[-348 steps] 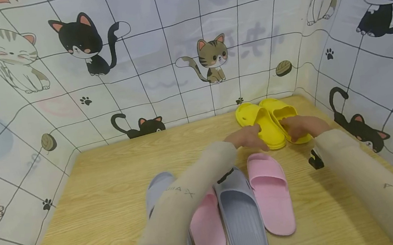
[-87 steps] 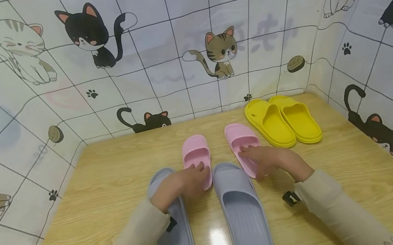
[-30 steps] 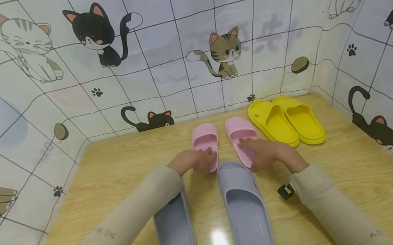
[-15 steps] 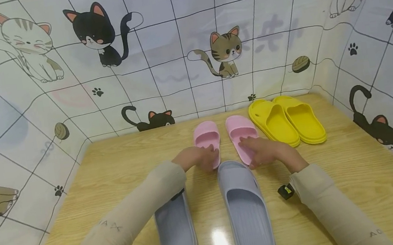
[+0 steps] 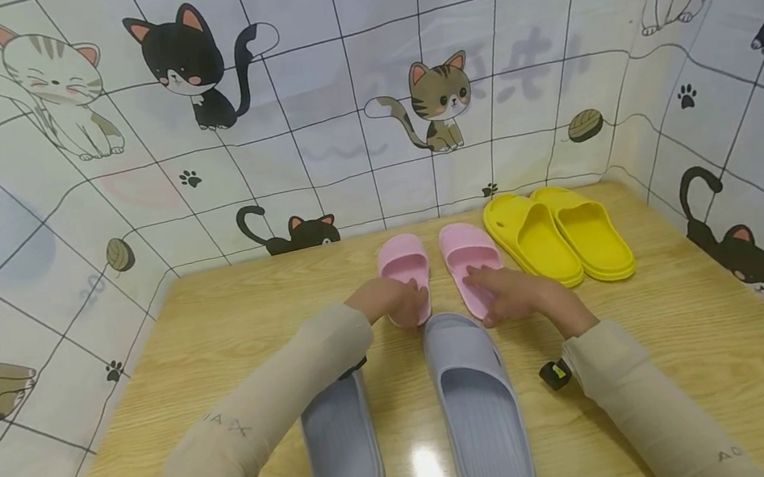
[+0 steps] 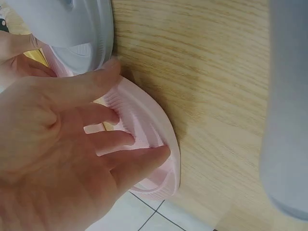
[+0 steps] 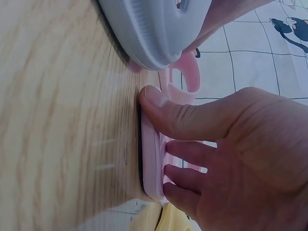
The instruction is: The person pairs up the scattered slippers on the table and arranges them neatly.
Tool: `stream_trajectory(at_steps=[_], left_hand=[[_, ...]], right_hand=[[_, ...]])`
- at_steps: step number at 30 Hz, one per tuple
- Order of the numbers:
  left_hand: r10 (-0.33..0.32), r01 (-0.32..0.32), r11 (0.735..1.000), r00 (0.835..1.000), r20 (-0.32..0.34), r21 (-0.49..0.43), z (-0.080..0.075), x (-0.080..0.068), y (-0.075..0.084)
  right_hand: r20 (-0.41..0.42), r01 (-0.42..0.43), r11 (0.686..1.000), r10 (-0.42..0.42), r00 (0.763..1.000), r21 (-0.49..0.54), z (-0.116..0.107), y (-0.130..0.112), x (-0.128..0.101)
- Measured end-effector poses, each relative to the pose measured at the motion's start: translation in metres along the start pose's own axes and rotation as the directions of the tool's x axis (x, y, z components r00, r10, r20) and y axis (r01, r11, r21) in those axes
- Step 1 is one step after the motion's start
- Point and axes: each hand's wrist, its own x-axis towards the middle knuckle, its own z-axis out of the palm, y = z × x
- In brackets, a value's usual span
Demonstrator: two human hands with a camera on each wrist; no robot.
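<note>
In the head view, two pink slippers stand near the back wall with their toes toward it. My left hand (image 5: 391, 301) holds the left pink slipper (image 5: 402, 250) at its heel; the left wrist view shows the fingers on the footbed (image 6: 144, 130) and the thumb by the heel rim. At the heel of the right pink slipper (image 5: 464, 237), my right hand (image 5: 509, 291) has its thumb against the outer edge and its fingertips on the footbed, seen in the right wrist view. The fingers partly hide both heels.
Two yellow slippers (image 5: 536, 241) stand side by side in the back right corner. Nearer me lie a right grey slipper (image 5: 485, 428) and a left grey slipper (image 5: 345, 455), partly covered by my left sleeve. Cat-patterned walls (image 5: 344, 178) border the wooden surface (image 5: 245, 307).
Earlier my hands were at the yellow slippers, with the pink ones among the grey. The pink slippers have since moved back toward the wall under my hands, the left one also rightward.
</note>
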Motion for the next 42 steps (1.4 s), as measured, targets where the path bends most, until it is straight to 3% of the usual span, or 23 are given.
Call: stream_trajectory(at_steps=[13,22,26,32,42], left_hand=[[-0.016,0.016,1.000,1.000,-0.023,0.003,-0.001,0.002,0.000],[-0.034,0.033,0.998,0.999,-0.007,-0.055,-0.004,0.005,0.000],[-0.038,0.035,0.997,0.998,-0.040,-0.072,-0.003,0.006,0.001],[-0.038,0.033,0.997,0.996,-0.084,-0.070,-0.002,0.006,0.003],[-0.032,0.023,0.994,0.997,-0.077,-0.111,-0.003,0.010,0.000]], right_hand=[[-0.021,-0.006,0.999,0.005,1.000,-0.035,0.004,-0.001,0.003],[-0.061,0.005,0.999,-0.008,0.998,-0.052,0.006,0.001,0.005],[-0.073,-0.006,0.998,0.002,0.997,-0.060,0.007,0.001,0.007],[-0.110,-0.010,0.996,0.000,0.994,-0.087,0.007,0.001,0.010],[-0.211,0.006,0.986,-0.042,0.977,-0.169,0.010,0.003,0.014]])
